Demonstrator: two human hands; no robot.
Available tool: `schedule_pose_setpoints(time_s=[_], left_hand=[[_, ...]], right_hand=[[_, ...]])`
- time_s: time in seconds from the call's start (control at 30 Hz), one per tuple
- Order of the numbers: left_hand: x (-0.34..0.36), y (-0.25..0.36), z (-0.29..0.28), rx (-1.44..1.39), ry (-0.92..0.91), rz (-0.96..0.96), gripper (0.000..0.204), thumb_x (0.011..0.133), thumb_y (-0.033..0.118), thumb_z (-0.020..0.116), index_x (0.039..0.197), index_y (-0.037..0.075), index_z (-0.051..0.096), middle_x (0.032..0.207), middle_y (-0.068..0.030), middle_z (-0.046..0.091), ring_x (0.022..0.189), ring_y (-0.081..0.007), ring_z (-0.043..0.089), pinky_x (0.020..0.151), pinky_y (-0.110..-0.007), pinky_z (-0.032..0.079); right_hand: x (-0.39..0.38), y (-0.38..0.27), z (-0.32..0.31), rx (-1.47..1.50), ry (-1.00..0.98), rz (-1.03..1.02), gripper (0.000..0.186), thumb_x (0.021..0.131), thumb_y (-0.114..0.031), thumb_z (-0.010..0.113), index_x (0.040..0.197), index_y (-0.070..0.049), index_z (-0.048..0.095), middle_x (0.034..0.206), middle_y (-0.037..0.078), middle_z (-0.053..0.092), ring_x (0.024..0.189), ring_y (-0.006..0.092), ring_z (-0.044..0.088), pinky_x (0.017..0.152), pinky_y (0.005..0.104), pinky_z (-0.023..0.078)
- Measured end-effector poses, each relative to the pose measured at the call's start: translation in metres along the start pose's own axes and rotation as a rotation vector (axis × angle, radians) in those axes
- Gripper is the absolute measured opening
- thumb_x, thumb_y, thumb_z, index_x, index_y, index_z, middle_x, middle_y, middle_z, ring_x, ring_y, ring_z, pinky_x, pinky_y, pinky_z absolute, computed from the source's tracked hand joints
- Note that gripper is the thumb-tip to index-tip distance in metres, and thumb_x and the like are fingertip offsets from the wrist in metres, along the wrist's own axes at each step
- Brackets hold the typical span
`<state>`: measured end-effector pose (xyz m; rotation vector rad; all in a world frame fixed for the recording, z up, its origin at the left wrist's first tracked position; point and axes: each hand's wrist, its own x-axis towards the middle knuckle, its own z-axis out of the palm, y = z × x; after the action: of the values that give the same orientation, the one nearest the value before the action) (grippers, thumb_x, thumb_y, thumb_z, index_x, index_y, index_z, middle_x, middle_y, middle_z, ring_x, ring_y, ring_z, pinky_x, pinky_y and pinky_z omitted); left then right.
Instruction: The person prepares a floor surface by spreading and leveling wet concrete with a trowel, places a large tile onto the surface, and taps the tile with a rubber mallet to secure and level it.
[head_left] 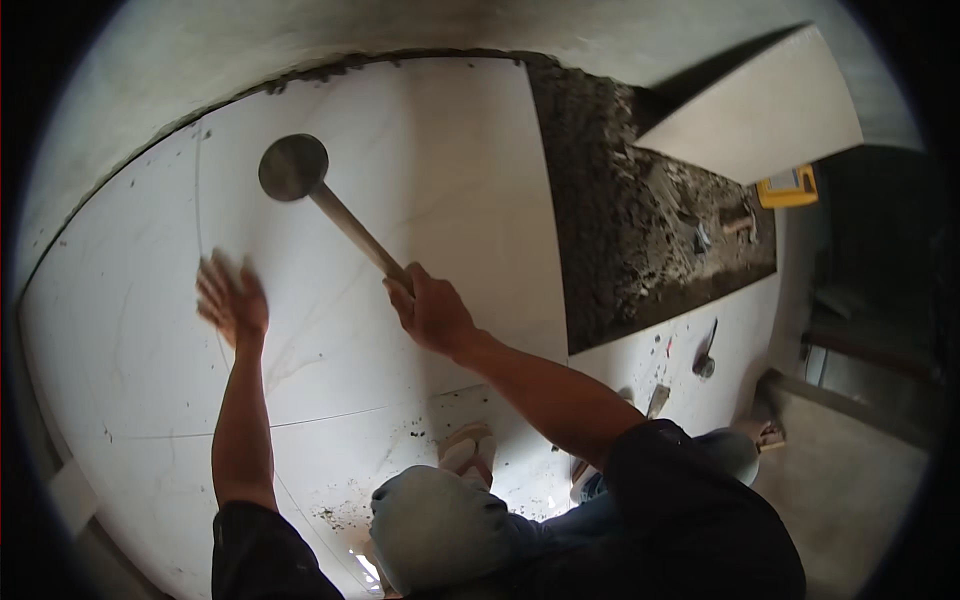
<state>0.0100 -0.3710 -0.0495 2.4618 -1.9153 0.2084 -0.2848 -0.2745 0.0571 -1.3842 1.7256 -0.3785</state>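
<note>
My right hand (435,312) is closed round the wooden handle of a mallet (350,222). Its wide, dark round head is over the far part of a large white marbled tile (470,190); whether it touches the surface I cannot tell. To the left, my left hand (235,300) is spread with its fingers apart, at the thin seam between that tile and the white tile (125,290) beside it. The hand is slightly blurred and holds nothing.
Right of the tile lies a bed of rough dark mortar (605,210). A pale tile (770,110) leans against the wall there, near a yellow container (790,188). A small dark tool (706,352) and crumbs lie on the near-right tile. My sandalled foot (468,450) is close by.
</note>
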Motion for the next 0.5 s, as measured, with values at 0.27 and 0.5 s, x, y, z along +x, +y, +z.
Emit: schedule_pose_setpoints(time_s=[0.27,0.5], left_hand=[[-0.114,-0.003,-0.012,-0.024,-0.177,-0.176,0.072,0.093,0.057,0.029,0.151,0.017,0.011,0.157,-0.0136,0.003,0.145,-0.0306,0.003,0.112,-0.058,0.004],[-0.179,0.034,-0.017,-0.109,-0.104,-0.029,0.077,0.093,0.059,0.026,0.150,0.012,0.007,0.156,-0.0164,0.003,0.143,-0.0395,0.000,0.110,-0.062,0.002]], right_hand=[[-0.069,0.041,-0.011,0.082,0.014,0.170,0.042,0.096,-0.042,0.045,0.096,0.000,0.048,0.070,0.021,0.063,0.067,0.0391,0.064,0.063,0.0482,0.051],[-0.086,0.078,-0.041,0.056,-0.008,0.095,0.046,0.097,-0.045,0.043,0.098,0.000,0.052,0.063,0.015,0.061,0.056,0.0272,0.063,0.054,0.0408,0.050]])
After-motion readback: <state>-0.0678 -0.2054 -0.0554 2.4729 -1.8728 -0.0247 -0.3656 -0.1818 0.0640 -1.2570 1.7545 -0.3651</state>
